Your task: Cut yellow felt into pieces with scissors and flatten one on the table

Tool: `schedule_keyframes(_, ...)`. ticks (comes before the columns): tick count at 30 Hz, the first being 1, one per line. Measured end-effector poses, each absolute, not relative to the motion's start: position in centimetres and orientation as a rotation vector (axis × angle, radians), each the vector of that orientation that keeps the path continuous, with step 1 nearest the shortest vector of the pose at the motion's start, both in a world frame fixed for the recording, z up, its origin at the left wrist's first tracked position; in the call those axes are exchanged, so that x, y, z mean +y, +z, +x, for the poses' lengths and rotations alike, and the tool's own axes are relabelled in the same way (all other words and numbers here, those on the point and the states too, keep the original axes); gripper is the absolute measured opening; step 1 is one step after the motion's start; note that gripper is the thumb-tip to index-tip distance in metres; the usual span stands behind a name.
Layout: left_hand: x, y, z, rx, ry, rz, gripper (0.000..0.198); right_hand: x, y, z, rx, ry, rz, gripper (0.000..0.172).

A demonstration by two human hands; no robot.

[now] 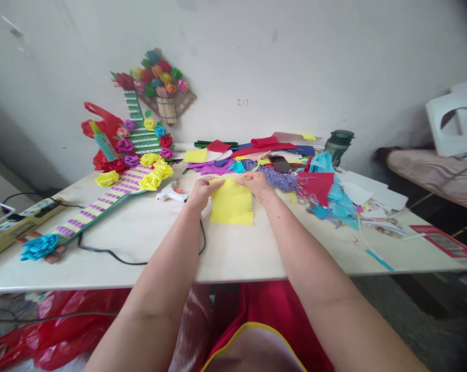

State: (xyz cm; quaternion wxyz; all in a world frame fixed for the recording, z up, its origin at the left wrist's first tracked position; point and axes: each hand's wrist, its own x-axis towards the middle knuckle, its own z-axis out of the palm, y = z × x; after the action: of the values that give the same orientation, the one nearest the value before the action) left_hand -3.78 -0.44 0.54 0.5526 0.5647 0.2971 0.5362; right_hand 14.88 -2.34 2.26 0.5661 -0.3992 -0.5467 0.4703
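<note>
Bright, soft light here, spread evenly across the pale wall and the white surface, a slightly milky haze over it all! Where it comes from, hard to call. Vivid and well lit in the middle, the yellow sheet. Down low, it turns dim: deep shadow under the right side, with glossy glints off the red plastic bag. Top right, black vignetting bites the corner. Wide-angle stretch pulls the forearms long toward the bottom, and out right, fine print on the red card smears beyond reading.
</note>
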Motion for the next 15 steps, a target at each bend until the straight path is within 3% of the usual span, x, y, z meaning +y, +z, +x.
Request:
schedule_keyframes(11, -1.2, 1.3, -3.4, 0.771, 1.292, 1.447, 0.026, -2.8, 2.7, 15.4, -1.371, 1.118, -0.930, 0.031)
schedule_keyframes(15, -1.1, 1.2, -3.3, 0.778, 1.296, 1.498, 0.024, -3.0, 3.2, 15.8, -1.511, 0.949, -1.044, 0.034)
